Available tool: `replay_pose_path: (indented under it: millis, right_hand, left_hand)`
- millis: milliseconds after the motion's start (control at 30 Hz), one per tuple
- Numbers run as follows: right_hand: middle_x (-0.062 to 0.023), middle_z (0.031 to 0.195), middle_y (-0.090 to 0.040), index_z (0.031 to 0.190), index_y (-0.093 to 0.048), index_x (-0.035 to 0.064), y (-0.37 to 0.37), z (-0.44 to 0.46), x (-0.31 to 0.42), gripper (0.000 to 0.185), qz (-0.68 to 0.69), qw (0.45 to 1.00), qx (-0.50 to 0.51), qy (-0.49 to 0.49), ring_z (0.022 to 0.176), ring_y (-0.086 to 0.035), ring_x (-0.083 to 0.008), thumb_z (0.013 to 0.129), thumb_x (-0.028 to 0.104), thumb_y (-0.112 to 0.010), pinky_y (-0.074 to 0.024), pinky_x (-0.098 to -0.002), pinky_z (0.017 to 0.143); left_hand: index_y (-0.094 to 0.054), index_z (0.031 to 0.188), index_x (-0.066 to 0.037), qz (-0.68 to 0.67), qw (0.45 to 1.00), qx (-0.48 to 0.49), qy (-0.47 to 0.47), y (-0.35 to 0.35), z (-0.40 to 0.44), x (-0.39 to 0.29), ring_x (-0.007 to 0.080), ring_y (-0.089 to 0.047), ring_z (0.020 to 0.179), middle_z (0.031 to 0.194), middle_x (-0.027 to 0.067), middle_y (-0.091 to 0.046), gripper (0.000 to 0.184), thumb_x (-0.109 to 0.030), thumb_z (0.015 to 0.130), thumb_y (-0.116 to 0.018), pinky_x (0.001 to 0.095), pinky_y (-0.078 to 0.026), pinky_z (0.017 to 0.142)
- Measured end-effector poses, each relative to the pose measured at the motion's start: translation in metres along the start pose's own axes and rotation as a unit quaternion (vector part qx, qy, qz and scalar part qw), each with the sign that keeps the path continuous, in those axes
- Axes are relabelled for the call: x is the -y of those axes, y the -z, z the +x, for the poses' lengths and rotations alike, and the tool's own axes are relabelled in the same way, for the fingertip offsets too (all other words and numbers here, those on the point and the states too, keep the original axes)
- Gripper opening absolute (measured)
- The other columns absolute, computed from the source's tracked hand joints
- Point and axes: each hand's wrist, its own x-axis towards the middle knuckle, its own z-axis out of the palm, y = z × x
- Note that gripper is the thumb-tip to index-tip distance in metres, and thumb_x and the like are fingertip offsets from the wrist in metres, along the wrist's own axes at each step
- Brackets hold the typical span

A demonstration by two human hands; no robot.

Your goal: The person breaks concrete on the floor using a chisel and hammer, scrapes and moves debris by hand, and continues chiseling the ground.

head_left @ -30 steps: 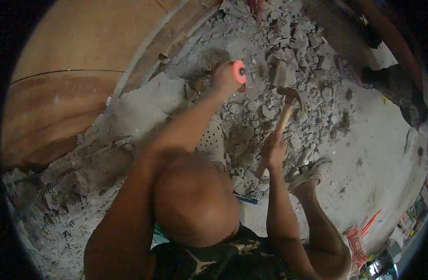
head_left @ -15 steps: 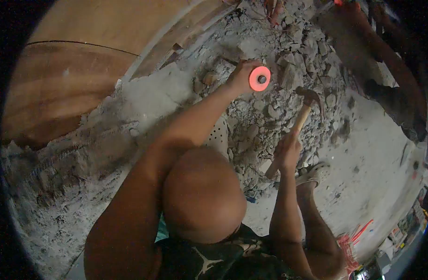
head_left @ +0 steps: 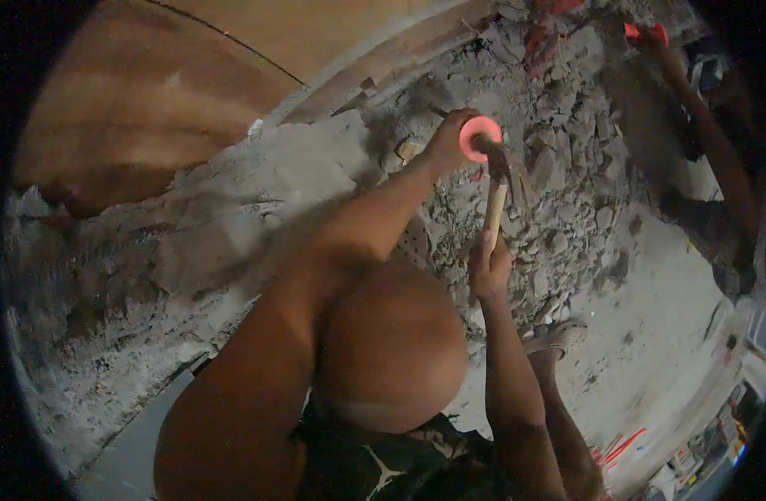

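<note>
My left hand [head_left: 449, 144] is closed around a chisel with a round pink hand guard [head_left: 467, 140]. The chisel's shaft slants toward the broken edge of the floor, and its tip is hard to make out. In my right hand [head_left: 490, 267] is a claw hammer [head_left: 497, 200], gripped by its wooden handle. The hammer's head overlaps the chisel's struck end at the middle of the guard and appears to touch it. Broken rubble [head_left: 558, 192] lies around and beyond both hands.
A brown wooden panel [head_left: 149, 108] stands at upper left beside rough grey concrete [head_left: 232, 179]. At upper right is another person's arm [head_left: 717, 142], with a red-guarded tool [head_left: 646, 33] by the hand. Red strips [head_left: 625, 447] and assorted items [head_left: 692, 455] lie at lower right.
The hammer has swung left and upward, from beside the chisel onto its end. My left hand still holds the chisel. The view has shifted, and the other person's arm appears in a different position.
</note>
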Motion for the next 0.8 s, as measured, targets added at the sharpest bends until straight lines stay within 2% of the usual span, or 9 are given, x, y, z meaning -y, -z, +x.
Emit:
replay_pose_path:
  millis: [67,200,267,333,433,467,500,633,800]
  right_hand:
    - [-0.0019,0.063,-0.052,0.087,-0.054,0.0048,0.002,-0.007,-0.002,0.044,0.069,0.997,-0.005,-0.031,0.051,-0.048,-0.0097,0.097,0.047,-0.046,-0.0381,-0.0262,0.045]
    - [-0.0008,0.068,-0.052,0.091,-0.054,0.0063,0.021,-0.035,0.027,0.046,0.206,0.974,-0.086,-0.047,0.053,-0.048,-0.0096,0.092,0.052,-0.055,-0.0392,-0.0244,0.045]
    - [-0.0024,0.065,-0.053,0.095,-0.054,0.0037,0.043,-0.031,0.065,0.054,0.022,0.986,-0.159,-0.048,0.050,-0.049,-0.0143,0.088,0.057,-0.058,-0.0416,-0.0282,0.047]
    - [-0.0068,0.074,-0.054,0.099,-0.053,0.0042,0.058,-0.029,0.080,0.062,0.360,0.920,-0.155,0.005,0.055,-0.052,-0.0187,0.081,0.062,-0.061,-0.0425,-0.0311,0.048]
    - [-0.0092,0.079,-0.054,0.101,-0.051,0.0029,0.072,-0.021,0.118,0.070,0.479,0.859,-0.182,0.008,0.059,-0.053,-0.0206,0.078,0.069,-0.060,-0.0429,-0.0332,0.049]
    - [-0.0092,0.079,-0.054,0.101,-0.051,0.0029,0.077,-0.019,0.116,0.070,0.475,0.861,-0.183,0.007,0.059,-0.053,-0.0206,0.078,0.069,-0.060,-0.0429,-0.0332,0.049]
    - [-0.0090,0.079,-0.054,0.102,-0.051,0.0028,0.082,-0.019,0.114,0.071,0.419,0.893,-0.159,0.038,0.058,-0.052,-0.0202,0.079,0.069,-0.058,-0.0428,-0.0329,0.049]
    - [-0.0093,0.078,-0.054,0.101,-0.051,0.0032,0.083,-0.020,0.114,0.072,0.268,0.957,-0.088,0.066,0.058,-0.051,-0.0196,0.078,0.071,-0.058,-0.0417,-0.0324,0.048]
    - [-0.0077,0.080,-0.055,0.100,-0.052,0.0050,0.063,-0.027,0.108,0.071,0.280,0.945,-0.150,0.085,0.061,-0.051,-0.0205,0.077,0.072,-0.059,-0.0423,-0.0322,0.050]
  left_hand:
    - [-0.065,0.089,-0.011,0.031,0.994,0.078,-0.077,0.015,0.002,-0.010,0.0267,-0.063,0.084,0.087,0.0072,-0.064,0.035,-0.014,0.058,-0.081,0.0371,-0.048,0.076]
    - [-0.064,0.095,-0.010,0.015,0.998,0.039,-0.038,0.013,-0.004,-0.015,0.0266,-0.061,0.089,0.095,0.0082,-0.063,0.043,-0.014,0.057,-0.083,0.0368,-0.048,0.081]
    - [-0.063,0.099,-0.008,0.009,0.999,0.036,-0.027,0.006,0.004,-0.021,0.0254,-0.061,0.091,0.098,0.0100,-0.062,0.047,-0.015,0.057,-0.084,0.0382,-0.049,0.082]
    - [-0.065,0.091,-0.005,0.038,0.999,0.014,0.012,-0.002,0.012,-0.050,0.0290,-0.064,0.085,0.093,0.0115,-0.065,0.035,-0.015,0.061,-0.080,0.0394,-0.051,0.071]
    - [-0.065,0.091,-0.006,-0.038,0.998,0.031,0.038,0.001,0.027,-0.071,0.0319,-0.064,0.084,0.090,0.0128,-0.066,0.032,-0.016,0.063,-0.078,0.0406,-0.052,0.072]
    - [-0.065,0.091,-0.006,-0.042,0.998,0.020,0.052,-0.004,0.030,-0.063,0.0328,-0.064,0.083,0.089,0.0131,-0.066,0.031,-0.017,0.064,-0.077,0.0406,-0.052,0.072]
    - [-0.066,0.090,-0.008,0.003,0.998,-0.044,-0.049,-0.010,0.032,-0.047,0.0331,-0.064,0.083,0.087,0.0127,-0.067,0.031,-0.017,0.063,-0.078,0.0405,-0.052,0.072]
    - [-0.066,0.090,-0.007,0.032,0.998,-0.055,-0.016,-0.003,0.024,-0.034,0.0323,-0.064,0.084,0.090,0.0137,-0.067,0.031,-0.018,0.063,-0.078,0.0402,-0.052,0.073]
    - [-0.066,0.094,-0.009,0.021,0.996,-0.080,0.040,0.007,0.026,-0.042,0.0310,-0.065,0.089,0.096,0.0137,-0.067,0.034,-0.020,0.065,-0.078,0.0391,-0.052,0.076]
